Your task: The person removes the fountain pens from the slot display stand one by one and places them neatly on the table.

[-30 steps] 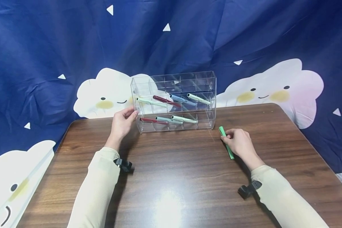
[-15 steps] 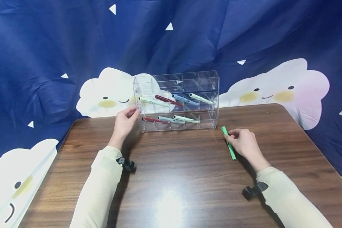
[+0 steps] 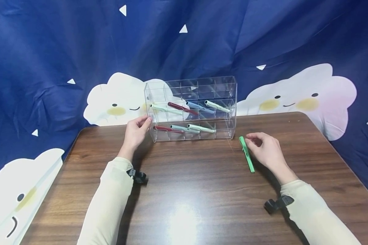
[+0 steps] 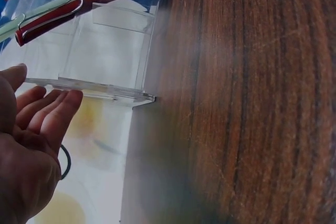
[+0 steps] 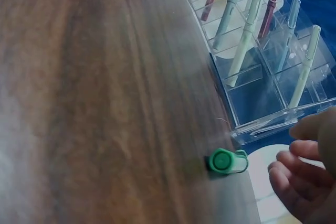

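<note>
A clear pen rack (image 3: 234,115) stands at the back of the table, with several capped pens leaning in its middle and bottom tiers. My left hand (image 3: 136,133) holds its left side wall; in the left wrist view the thumb and fingers (image 4: 63,116) lie on either side of the panel's edge. A bright green pen (image 3: 247,157) rests on the wood right of the rack. Just beside it is my right hand (image 3: 267,149), fingers loosely bent, holding nothing. The right wrist view shows the green pen (image 5: 223,161) end-on, apart from the fingertips.
Pens in the middle tier include a dark red one (image 3: 181,107) and a blue one (image 3: 200,107). A pale green pen (image 3: 200,128) leans in the bottom tier. Behind the wooden table (image 3: 184,177) hangs a blue curtain (image 3: 202,41) with cloud prints.
My right hand has let go of the green pen and drawn slightly away to the right; the pen stays on the table. The left hand keeps its place at the rack.
</note>
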Available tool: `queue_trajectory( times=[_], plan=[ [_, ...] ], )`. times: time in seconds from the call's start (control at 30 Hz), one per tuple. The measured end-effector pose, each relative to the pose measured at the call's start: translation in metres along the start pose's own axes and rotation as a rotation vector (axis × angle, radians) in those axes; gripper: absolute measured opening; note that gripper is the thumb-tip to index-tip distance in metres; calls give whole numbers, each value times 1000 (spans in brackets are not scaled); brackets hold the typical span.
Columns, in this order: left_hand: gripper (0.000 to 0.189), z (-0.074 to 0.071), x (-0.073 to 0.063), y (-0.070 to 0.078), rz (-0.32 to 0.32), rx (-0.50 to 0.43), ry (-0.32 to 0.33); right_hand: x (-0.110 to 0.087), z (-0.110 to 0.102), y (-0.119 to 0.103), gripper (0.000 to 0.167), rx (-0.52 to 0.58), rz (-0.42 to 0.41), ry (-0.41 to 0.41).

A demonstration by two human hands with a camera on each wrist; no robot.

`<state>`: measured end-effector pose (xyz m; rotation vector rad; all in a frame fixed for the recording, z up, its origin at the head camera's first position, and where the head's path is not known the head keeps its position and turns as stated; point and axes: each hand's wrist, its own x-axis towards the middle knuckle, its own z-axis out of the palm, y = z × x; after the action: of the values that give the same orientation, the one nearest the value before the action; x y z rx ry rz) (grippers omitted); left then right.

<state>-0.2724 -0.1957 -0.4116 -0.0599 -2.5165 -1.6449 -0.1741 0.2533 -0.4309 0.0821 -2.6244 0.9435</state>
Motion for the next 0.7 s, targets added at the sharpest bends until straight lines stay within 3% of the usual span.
queue_trajectory(
  times=[0.7],
  plan=[
    [44, -1, 0, -2, -5, 13, -12, 24, -6, -31, 23, 207, -95, 66]
  ],
)
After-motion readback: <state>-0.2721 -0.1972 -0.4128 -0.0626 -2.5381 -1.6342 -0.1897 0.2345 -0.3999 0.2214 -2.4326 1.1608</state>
